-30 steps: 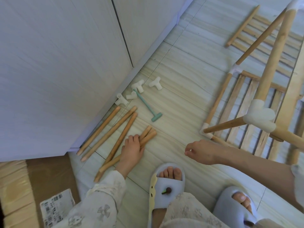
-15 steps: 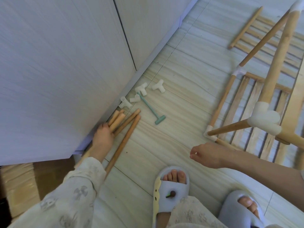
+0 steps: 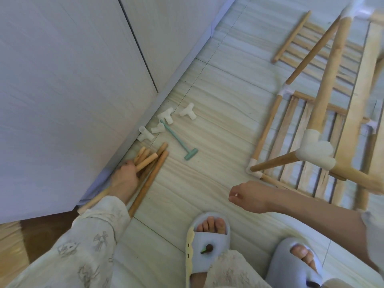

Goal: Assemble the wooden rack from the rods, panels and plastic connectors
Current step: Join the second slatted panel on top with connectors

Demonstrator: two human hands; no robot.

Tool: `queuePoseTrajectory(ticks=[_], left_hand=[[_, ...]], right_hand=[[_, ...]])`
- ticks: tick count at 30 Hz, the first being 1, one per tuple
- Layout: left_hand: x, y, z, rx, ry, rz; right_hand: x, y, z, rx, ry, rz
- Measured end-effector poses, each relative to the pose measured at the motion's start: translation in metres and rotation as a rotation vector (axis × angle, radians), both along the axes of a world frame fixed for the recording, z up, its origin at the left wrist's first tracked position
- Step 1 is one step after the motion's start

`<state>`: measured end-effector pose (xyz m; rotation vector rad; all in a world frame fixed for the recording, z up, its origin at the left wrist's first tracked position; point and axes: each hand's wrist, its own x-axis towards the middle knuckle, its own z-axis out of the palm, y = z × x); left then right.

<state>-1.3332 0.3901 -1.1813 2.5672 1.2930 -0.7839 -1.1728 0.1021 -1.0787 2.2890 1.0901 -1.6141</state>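
Observation:
Several wooden rods [image 3: 150,163] lie bunched on the floor against the white cabinet base. My left hand [image 3: 124,179] grips the bundle, fingers curled round a few rods. My right hand [image 3: 247,195] hovers above the floor, loosely curled and holding nothing. Several white plastic connectors [image 3: 166,116] lie near the cabinet, with a teal plastic mallet [image 3: 178,140] beside them. The partly built rack [image 3: 315,150], rods joined by white connectors, stands at the right over a slatted panel [image 3: 291,146] on the floor.
A white cabinet [image 3: 72,90] fills the left. Another slatted panel [image 3: 307,44] lies at the far right. My feet in pale slippers [image 3: 207,246] stand at the bottom. A cardboard box [image 3: 12,246] sits at the bottom left.
My left hand slid the short rods left against the cabinet, gathered them with the long ones, and now grips the bundle. My right hand stayed roughly where it was.

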Motion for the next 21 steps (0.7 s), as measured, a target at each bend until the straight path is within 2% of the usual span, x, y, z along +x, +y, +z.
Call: queuePoseTrajectory(ticks=[3,5,10,18,21], left_hand=[[0.003,-0.006,0.018,-0.009,-0.050,-0.021],[0.010,-0.013,0.042,-0.012,-0.149,-0.010],[0.034,-0.056,0.133,-0.187,-0.677,0.136],[0.089,-0.172,0.307,-0.578,-1.283,-0.025],[0.098,-0.218,0.349,-0.759,-1.426,-0.069]], right_hand=[[0.000,0.005,0.014,0.018,0.005,-0.004],[0.000,0.011,0.031,0.048,0.016,-0.024],[-0.001,0.022,0.099,0.233,0.034,-0.143],[-0.016,-0.035,0.210,0.560,-0.180,-0.341],[-0.024,-0.069,0.230,0.696,-0.262,-0.443]])
